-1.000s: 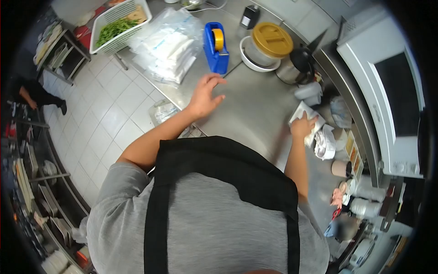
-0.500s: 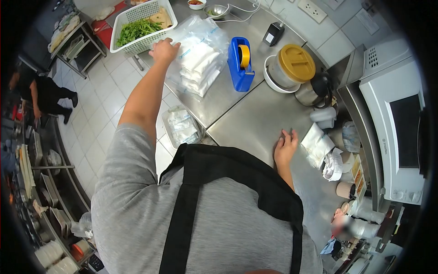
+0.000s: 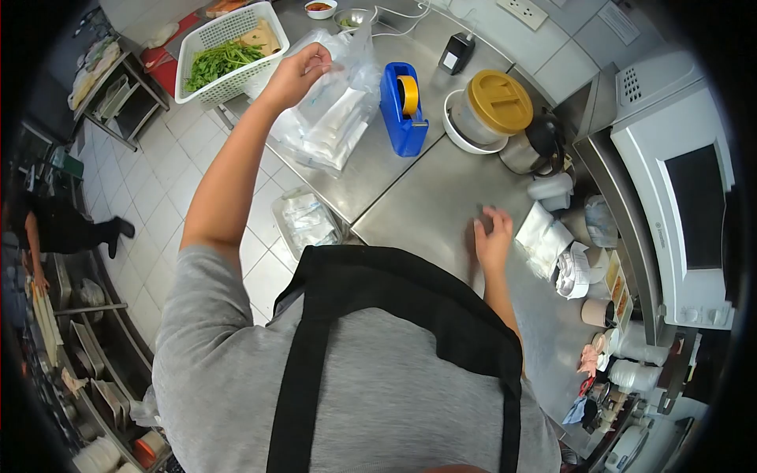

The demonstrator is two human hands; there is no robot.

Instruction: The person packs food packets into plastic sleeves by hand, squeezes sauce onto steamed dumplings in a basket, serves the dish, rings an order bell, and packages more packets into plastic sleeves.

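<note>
On the left side of the steel counter, my left hand point(image 3: 303, 72) pinches the top of a clear plastic bag point(image 3: 359, 75), which is lifted and crumpled over a stack of white packets point(image 3: 331, 138). My right hand point(image 3: 494, 232) is just above the counter's middle, fingers apart and slightly curled, holding nothing. To its right lies a flat white bag point(image 3: 542, 239). A blue tape dispenser point(image 3: 404, 118) with yellow tape stands right of the packets.
A white basket point(image 3: 197, 41) of greens is at the upper left. Further right are a yellow-lidded container point(image 3: 499, 102), a metal jug point(image 3: 524, 151), a cup point(image 3: 597, 312) and a microwave point(image 3: 670, 197). Below the counter's edge is a tub point(image 3: 307, 221). A person point(image 3: 67, 225) is far left.
My left hand has moved up and slightly right, raising the clear plastic with it. My right hand has left the white bag on the right. The person at far left has shifted position.
</note>
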